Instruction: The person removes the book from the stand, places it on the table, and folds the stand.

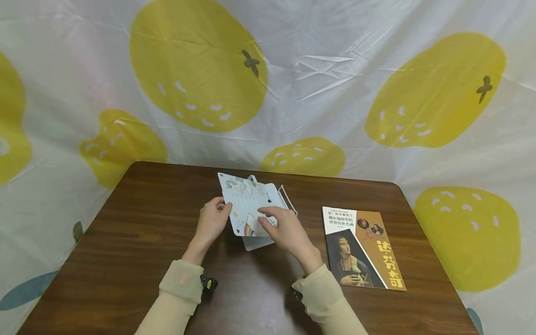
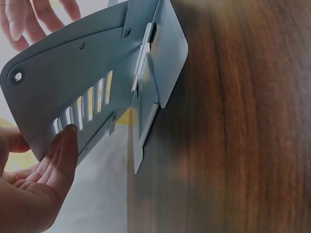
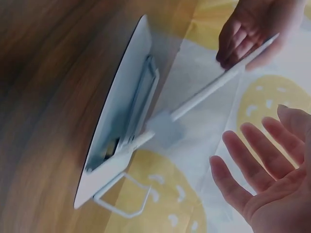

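Note:
A white folding metal book stand [image 1: 240, 200] with slots and a printed rainbow and cartoon figures is partly unfolded above the table. My left hand [image 1: 212, 222] grips its left edge, thumb on the printed face and fingers [image 2: 65, 153] on the plain back by the slots. The back panel [image 2: 97, 63] tilts up from a hinged base plate [image 3: 116, 136], which stands on the wood. A bent wire piece [image 3: 130, 215] sticks out from the stand's side. Over the right part of the printed face is my right hand [image 1: 291, 229], its fingers spread and, in the right wrist view, apart from the stand.
To the right lies a book [image 1: 364, 249] with a painted portrait on its cover. The brown wooden table [image 1: 138, 260] reaches back to a white cloth [image 1: 318, 79] printed with big yellow fruit. Each wrist wears a dark strap below a rolled sleeve.

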`<state>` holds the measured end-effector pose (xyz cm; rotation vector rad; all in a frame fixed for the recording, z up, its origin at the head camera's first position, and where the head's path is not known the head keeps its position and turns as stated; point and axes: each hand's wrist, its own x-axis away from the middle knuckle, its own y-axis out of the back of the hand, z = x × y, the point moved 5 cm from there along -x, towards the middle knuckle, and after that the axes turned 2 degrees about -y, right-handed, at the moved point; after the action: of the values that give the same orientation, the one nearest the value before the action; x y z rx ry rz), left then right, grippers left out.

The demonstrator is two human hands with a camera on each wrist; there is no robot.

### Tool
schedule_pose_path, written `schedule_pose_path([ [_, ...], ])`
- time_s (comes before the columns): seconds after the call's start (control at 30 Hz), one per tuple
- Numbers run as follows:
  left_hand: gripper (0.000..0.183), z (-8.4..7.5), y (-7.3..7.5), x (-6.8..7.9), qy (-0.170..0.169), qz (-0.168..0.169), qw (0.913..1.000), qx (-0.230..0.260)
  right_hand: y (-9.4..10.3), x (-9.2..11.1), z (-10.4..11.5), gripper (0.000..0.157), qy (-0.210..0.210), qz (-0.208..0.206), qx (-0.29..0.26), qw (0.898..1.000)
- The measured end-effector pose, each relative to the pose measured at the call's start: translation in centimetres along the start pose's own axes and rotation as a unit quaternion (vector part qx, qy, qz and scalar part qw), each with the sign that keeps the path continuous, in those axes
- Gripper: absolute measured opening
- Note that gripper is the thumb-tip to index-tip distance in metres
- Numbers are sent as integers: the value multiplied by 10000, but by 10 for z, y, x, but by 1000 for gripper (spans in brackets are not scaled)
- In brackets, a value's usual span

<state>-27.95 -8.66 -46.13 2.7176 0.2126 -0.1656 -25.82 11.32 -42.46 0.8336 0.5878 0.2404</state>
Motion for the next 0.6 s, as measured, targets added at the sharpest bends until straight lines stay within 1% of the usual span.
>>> schedule_pose_path([
  [0.2, 31, 4, 3, 2, -7, -22, 9999, -170, 8, -5, -21, 22, -95, 38, -87, 9999],
  [0.43, 30, 13, 4, 0, -21, 0, 9995, -301, 17, -9, -47, 22, -466, 1, -401, 9981],
  [0.6, 30, 17, 5, 2, 47, 56, 9992, -400, 21, -9, -61, 21, -708, 18, -291, 9971],
])
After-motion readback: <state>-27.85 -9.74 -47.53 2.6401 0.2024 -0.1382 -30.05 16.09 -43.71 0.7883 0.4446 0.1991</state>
